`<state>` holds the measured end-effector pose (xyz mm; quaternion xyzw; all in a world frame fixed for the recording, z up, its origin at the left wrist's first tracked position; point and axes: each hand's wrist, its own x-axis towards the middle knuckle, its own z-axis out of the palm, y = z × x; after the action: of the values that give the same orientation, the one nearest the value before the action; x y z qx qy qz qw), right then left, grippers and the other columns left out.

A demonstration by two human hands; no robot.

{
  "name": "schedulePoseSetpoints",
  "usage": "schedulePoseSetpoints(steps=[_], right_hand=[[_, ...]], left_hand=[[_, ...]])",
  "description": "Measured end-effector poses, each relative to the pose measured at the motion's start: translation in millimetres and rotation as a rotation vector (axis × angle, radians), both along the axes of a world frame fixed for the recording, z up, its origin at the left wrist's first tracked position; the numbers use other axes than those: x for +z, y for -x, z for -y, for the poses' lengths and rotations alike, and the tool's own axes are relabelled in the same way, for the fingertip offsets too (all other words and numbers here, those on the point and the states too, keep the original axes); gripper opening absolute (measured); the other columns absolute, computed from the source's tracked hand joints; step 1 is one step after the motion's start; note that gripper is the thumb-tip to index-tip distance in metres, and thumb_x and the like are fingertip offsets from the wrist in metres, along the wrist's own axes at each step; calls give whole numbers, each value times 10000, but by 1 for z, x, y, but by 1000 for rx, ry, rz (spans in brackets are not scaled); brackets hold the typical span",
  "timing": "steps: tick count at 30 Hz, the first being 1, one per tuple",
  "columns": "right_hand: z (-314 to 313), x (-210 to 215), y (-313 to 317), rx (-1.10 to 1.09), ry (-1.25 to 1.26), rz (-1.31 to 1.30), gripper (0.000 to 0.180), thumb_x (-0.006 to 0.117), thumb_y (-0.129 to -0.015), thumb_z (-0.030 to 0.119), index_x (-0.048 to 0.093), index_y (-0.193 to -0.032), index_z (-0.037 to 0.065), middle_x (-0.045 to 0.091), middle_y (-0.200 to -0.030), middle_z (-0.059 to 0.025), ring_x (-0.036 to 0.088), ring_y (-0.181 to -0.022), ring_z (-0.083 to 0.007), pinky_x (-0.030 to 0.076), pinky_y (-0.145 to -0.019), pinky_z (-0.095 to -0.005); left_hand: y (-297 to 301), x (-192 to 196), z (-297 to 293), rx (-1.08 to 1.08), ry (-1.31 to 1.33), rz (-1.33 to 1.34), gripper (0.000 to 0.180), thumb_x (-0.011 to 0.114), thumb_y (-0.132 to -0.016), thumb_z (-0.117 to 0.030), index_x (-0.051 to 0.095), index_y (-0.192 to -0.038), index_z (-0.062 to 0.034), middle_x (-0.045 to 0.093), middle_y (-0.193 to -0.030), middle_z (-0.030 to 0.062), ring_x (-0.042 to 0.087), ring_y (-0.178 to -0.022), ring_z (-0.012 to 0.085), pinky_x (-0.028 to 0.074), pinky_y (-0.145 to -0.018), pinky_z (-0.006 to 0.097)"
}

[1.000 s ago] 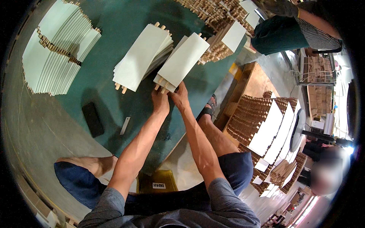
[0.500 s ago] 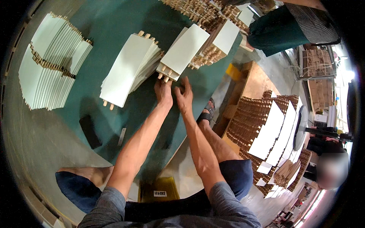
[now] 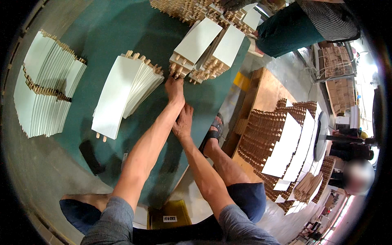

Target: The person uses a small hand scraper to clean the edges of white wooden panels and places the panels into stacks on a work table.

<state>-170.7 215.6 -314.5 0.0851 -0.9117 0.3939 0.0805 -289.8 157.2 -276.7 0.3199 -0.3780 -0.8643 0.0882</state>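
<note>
White panels with wooden pegs lay fanned on the green mat (image 3: 122, 36), and I had my left hand (image 3: 174, 89) stretched out to the nearest bundle (image 3: 195, 45). Its fingers curled around the bundle's pegged near end, gripping it; the panels ran away from the fingertips, up and to the right. Beside that bundle, to the right of the fingers, sat a second bundle (image 3: 222, 51), touching the first along its length. My right hand (image 3: 183, 121) lay behind the left, close against my left forearm, fingers loosely bent and flat on the mat, holding nothing that I could see. To the left of my left fingers, just beside them, a fanned stack (image 3: 122, 90) of the same panels spread out. Well off to the left sat a larger stack (image 3: 45, 83) with pegs poking out across its middle. Beyond the bundles, past the fingertips, a heap of pegged pieces (image 3: 183, 8) lay, and another person in green (image 3: 286, 28) sat at the mat's far corner.
</note>
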Motion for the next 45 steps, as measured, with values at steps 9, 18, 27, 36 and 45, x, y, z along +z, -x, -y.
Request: schedulePoseSetpoints(steps=[9,18,27,36,45], right_hand=[[2,-9,1,-7,-45,-25,673,619,-843,460,486,-1307,-9,487,-1223,-238,415,-1084,-446,371,-970,-520],[-8,-22,-6,96,-8,34,650,642,-814,408,531,-1313,6,555,-1279,-240,483,-1168,-441,281,-1096,-602],[3,2,-2,-2,-80,-122,439,600,-839,134,542,-1260,22,540,-1242,-207,476,-1137,-430,371,-1036,-541],[2,6,-3,7,-25,-89,443,627,-813,119,552,-1241,30,516,-1274,-186,449,-1187,-422,386,-1049,-521],[-1,3,-4,5,-94,-101,429,607,-829,102,552,-1247,22,516,-1266,-191,454,-1173,-410,397,-1021,-509]], left_hand=[[30,0,-18,-37,85,-65,223,518,-827,55,593,-1029,-2,503,-855,2,410,-757,143,359,-723,305],[-40,16,-4,-175,239,21,571,659,-802,-83,530,-1336,75,619,-1306,190,590,-1145,288,436,-987,356],[-298,69,80,41,712,223,767,731,-881,-153,324,-1511,9,427,-1499,215,503,-1298,318,448,-1039,390],[-246,183,130,83,1308,32,1014,812,-815,-206,167,-1566,13,206,-1616,238,224,-1489,354,192,-1194,507],[-200,166,167,9,1229,-77,930,799,-841,-364,318,-1503,77,405,-1497,290,408,-1383,377,318,-1149,457]])
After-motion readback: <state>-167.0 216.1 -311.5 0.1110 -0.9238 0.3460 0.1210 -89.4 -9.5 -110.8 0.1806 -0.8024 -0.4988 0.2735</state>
